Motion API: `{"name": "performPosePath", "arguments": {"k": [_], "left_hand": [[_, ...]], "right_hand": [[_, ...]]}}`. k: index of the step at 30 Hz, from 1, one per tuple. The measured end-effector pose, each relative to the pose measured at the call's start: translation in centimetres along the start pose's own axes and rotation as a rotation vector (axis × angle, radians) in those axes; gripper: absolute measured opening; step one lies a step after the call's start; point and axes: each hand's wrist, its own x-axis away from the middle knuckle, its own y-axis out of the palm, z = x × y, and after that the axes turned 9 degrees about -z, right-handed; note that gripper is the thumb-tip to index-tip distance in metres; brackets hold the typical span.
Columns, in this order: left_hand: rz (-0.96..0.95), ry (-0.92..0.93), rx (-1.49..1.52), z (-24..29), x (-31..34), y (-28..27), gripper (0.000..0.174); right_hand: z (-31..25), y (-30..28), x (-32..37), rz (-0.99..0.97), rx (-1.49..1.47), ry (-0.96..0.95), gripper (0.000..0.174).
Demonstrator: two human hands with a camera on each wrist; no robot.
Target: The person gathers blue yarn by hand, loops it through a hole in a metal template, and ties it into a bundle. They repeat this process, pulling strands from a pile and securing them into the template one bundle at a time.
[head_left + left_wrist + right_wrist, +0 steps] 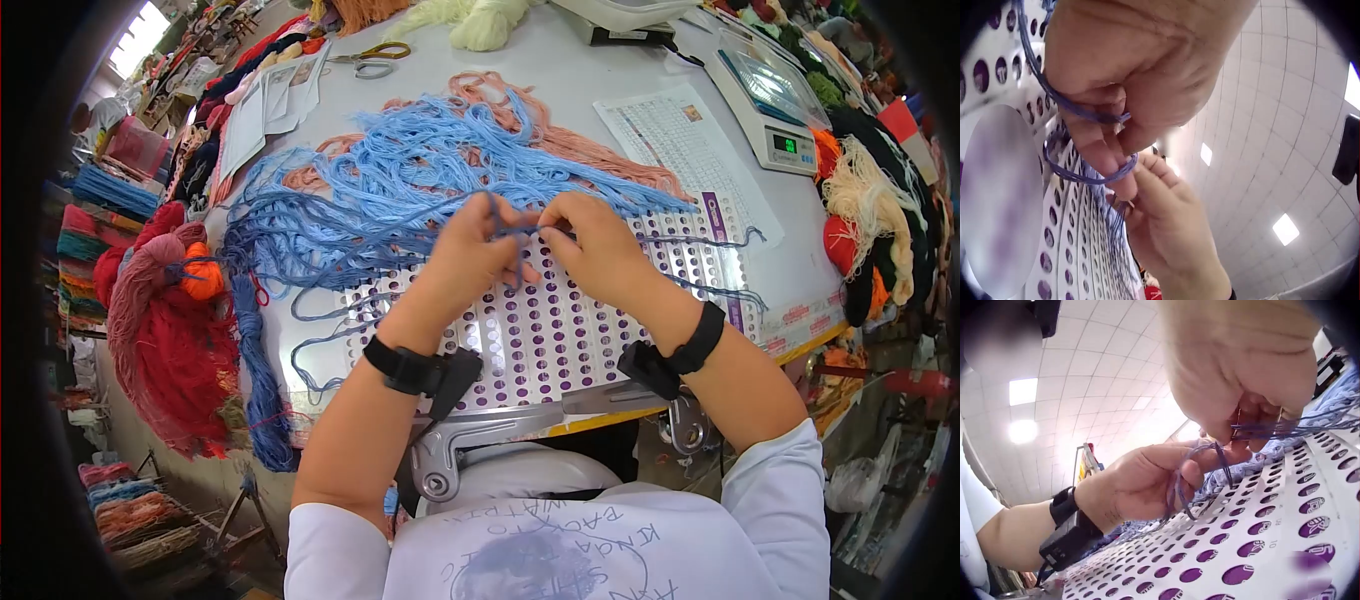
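Note:
Over the table's middle, my left hand pinches a small bundle of dark blue thread. The thread curves in a loop by its fingers. Close against it, the fingertips of my right hand pinch the same dark blue strands, which run on to the right in the head view. Fingertips of both hands nearly meet where the strands cross, partly hidden by the fingers. Below them lie white cards with rows of round holes showing purple. More dark blue strands trail leftward beside a light blue thread pile.
Salmon thread lies behind the blue pile. Scissors and paper sheets lie at the back left. A digital scale stands at the right. A dark blue hank and red yarn hang at the left edge.

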Motion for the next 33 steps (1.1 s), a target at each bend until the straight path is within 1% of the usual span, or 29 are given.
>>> {"name": "performPosePath", "arguments": {"k": [2,3,4,5,6,8,10,12,14,15,16,17,18,19,20,21,22,24,25,26,27,28,29,30,31,32,33], "left_hand": [[-0.031,-0.015,-0.284,-1.1,-0.6,0.6,0.014],[-0.026,0.024,-0.38,-1.4,-0.9,0.4,0.013],[-0.033,0.021,-0.379,-1.6,-0.8,0.0,0.013],[0.051,0.045,-0.371,-1.4,-0.7,-0.5,0.013],[0.134,0.066,-0.364,-1.0,-0.4,-1.2,0.013],[0.187,0.097,-0.061,1.3,1.5,-3.6,0.016],[0.144,0.168,0.079,3.1,3.3,-10.1,0.017],[0.374,0.115,0.145,6.4,5.1,-14.8,0.017],[0.471,0.174,0.079,8.5,6.1,-20.1,0.012],[0.476,0.178,0.076,9.3,6.0,-20.9,0.012],[0.682,0.293,-0.102,10.3,5.6,-21.4,0.008],[0.884,0.41,-0.283,11.1,5.5,-21.6,0.009],[0.885,0.419,-0.282,11.4,5.6,-20.8,0.009],[0.845,0.422,-0.343,11.4,5.3,-19.0,0.015],[0.806,0.424,-0.403,11.0,5.1,-17.2,0.022],[0.61,0.406,-0.246,10.2,5.1,-15.3,0.024],[0.414,0.387,-0.093,9.2,5.3,-13.2,0.026],[0.146,0.26,0.16,6.9,6.1,-8.7,0.042],[0.065,0.2,0.302,6.4,6.5,-6.1,0.047],[-0.02,0.137,0.445,6.4,7.1,-3.6,0.052],[-0.016,0.136,0.448,6.3,7.6,-1.9,0.052],[-0.047,0.109,0.543,6.2,7.9,-0.4,0.054],[-0.082,0.084,0.638,5.9,8.1,0.7,0.055],[-0.085,0.085,0.64,5.5,8.2,1.3,0.055],[-0.091,0.056,0.665,5.0,8.2,1.7,0.051],[-0.096,0.026,0.688,4.8,8.2,2.0,0.047],[-0.127,0.01,0.605,4.8,8.3,2.2,0.044]], "right_hand": [[-0.3,-0.4,0.1,-0.096,-0.158,0.096,0.011],[-0.2,-0.3,0.2,-0.094,-0.157,0.102,0.011],[0.2,-0.1,0.3,-0.13,-0.192,0.117,0.013],[0.6,0.1,0.4,-0.165,-0.227,0.132,0.015],[1.1,0.4,0.5,-0.161,-0.231,0.141,0.015],[2.1,1.2,0.7,-0.097,0.007,-0.033,0.021],[1.8,1.1,0.9,-0.112,0.026,-0.021,0.023],[1.7,1.1,0.9,-0.138,0.048,0.001,0.026],[1.8,1.1,0.8,-0.149,0.057,0.01,0.026],[1.7,1.2,0.8,-0.163,0.07,0.024,0.027],[1.7,1.2,0.8,-0.162,0.072,0.016,0.027],[1.6,1.1,0.8,-0.17,0.043,0.037,0.025],[1.5,0.9,0.8,-0.177,0.014,0.06,0.023],[1.4,0.8,0.8,-0.173,0.016,0.056,0.023],[1.3,0.6,0.8,-0.182,-0.073,0.111,0.021],[1.2,0.6,0.7,-0.191,-0.163,0.164,0.019],[0.7,0.3,0.6,-0.19,-0.16,0.155,0.019],[-1.4,-0.6,0.5,-0.107,-0.314,0.246,0.017],[-3.1,-1.1,0.4,-0.084,-0.386,0.258,0.018],[-4.6,-1.4,0.5,-0.095,-0.388,0.255,0.018],[-6.1,-1.6,0.7,-0.078,-0.561,0.219,0.02],[-7.2,-1.7,0.9,-0.056,-0.731,0.183,0.021],[-8.2,-1.7,1.1,-0.056,-0.726,0.185,0.021],[-9.1,-1.5,1.3,-0.103,-0.846,0.211,0.021],[-9.6,-1.4,1.5,-0.151,-0.968,0.235,0.02],[-9.9,-1.4,1.7,-0.152,-0.968,0.233,0.02],[-10.2,-1.2,1.8,-0.136,-0.997,0.222,0.019]]}}
